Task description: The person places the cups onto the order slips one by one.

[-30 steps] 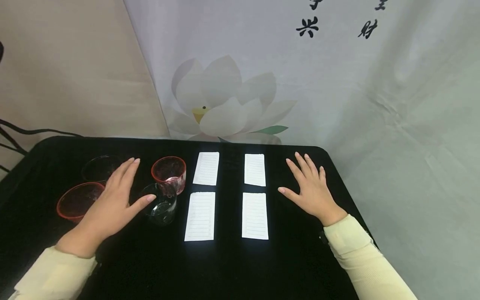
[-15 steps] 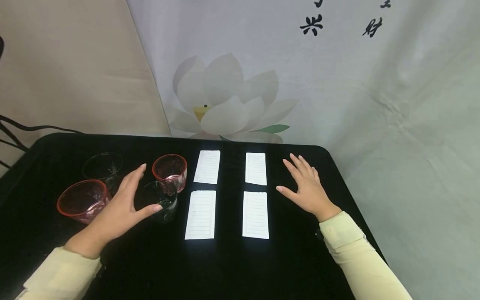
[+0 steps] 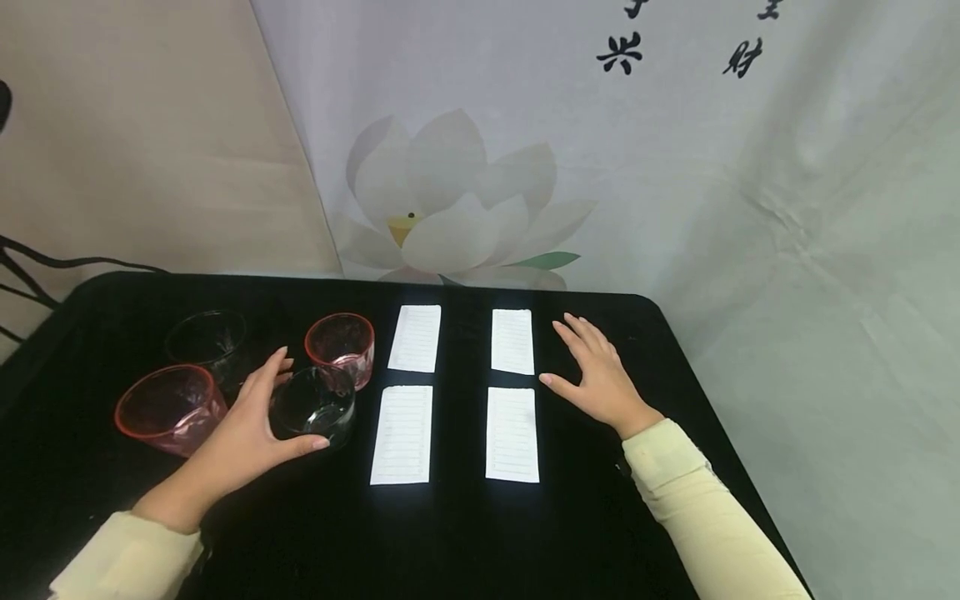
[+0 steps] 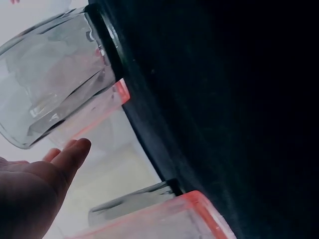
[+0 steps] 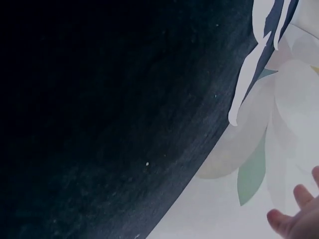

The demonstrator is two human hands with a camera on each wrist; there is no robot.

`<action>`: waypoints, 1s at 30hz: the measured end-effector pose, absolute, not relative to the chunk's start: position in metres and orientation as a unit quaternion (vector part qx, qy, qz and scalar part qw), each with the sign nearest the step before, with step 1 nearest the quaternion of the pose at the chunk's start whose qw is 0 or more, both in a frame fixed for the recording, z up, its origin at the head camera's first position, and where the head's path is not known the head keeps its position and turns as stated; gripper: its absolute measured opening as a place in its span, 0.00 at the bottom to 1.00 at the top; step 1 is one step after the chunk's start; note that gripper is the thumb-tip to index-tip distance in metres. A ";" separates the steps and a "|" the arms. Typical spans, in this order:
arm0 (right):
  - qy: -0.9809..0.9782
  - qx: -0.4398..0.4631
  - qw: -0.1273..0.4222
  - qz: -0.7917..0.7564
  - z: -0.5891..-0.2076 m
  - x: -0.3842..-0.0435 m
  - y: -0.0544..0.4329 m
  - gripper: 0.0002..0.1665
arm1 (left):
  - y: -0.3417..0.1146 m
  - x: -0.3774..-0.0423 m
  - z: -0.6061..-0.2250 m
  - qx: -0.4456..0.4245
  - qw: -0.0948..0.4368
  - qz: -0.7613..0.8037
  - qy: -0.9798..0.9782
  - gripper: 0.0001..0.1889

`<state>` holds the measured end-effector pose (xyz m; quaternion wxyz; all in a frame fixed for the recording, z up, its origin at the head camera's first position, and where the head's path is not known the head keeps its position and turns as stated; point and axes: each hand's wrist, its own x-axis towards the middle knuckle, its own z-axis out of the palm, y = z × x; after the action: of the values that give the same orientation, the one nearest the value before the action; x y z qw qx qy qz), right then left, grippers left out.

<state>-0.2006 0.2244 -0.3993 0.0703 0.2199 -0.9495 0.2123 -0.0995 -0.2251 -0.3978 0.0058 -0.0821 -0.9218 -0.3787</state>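
Observation:
My left hand [image 3: 240, 433] reaches around the near side of a clear drinking glass [image 3: 322, 408], thumb in front and fingers at its left. The left wrist view shows the fingers of this hand [image 4: 37, 181] just beside the clear glass [image 4: 55, 74], not curled round it. A pink glass with a red rim [image 3: 345, 346] stands right behind that glass. To the left of the hand are another red-rimmed pink glass [image 3: 172, 412] and a second clear glass [image 3: 213, 337]. My right hand [image 3: 600, 387], fingers spread and holding nothing, hovers over the table's right part.
Several white lined paper slips lie in two columns on the black table [image 3: 450, 542], among them a back-right slip [image 3: 512, 342] and a front-left one [image 3: 401, 435]. A curtain with a printed flower [image 3: 457, 192] hangs behind. Black cables [image 3: 45, 262] run at the far left.
My left hand has moved right and closer to the near clear glass, its thumb now overlapping the front of it. The right hand has drifted left toward the paper slips.

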 end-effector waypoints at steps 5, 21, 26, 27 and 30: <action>-0.949 0.218 0.066 0.216 -0.401 -0.204 0.220 0.49 | -0.228 -0.100 -0.403 -0.078 -0.001 -0.390 -0.917 0.66; -0.955 0.208 0.035 0.207 -0.410 -0.222 0.209 0.50 | -0.238 -0.103 -0.410 -0.088 -0.046 -0.432 -0.896 0.57; -0.956 0.205 0.012 0.209 -0.414 -0.227 0.207 0.51 | -0.240 -0.105 -0.410 -0.100 -0.055 -0.430 -0.896 0.57; -0.957 0.204 0.008 0.208 -0.415 -0.228 0.206 0.51 | -0.240 -0.105 -0.410 -0.102 -0.057 -0.429 -0.896 0.57; -0.959 0.199 -0.008 0.202 -0.417 -0.230 0.204 0.51 | -0.240 -0.106 -0.409 -0.101 -0.058 -0.427 -0.897 0.56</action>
<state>-0.2301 0.2043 -0.4168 -0.0080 0.1991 -0.9589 0.2019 -0.1064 -0.2404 -0.4093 -0.0580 -0.1013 -0.8966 -0.4271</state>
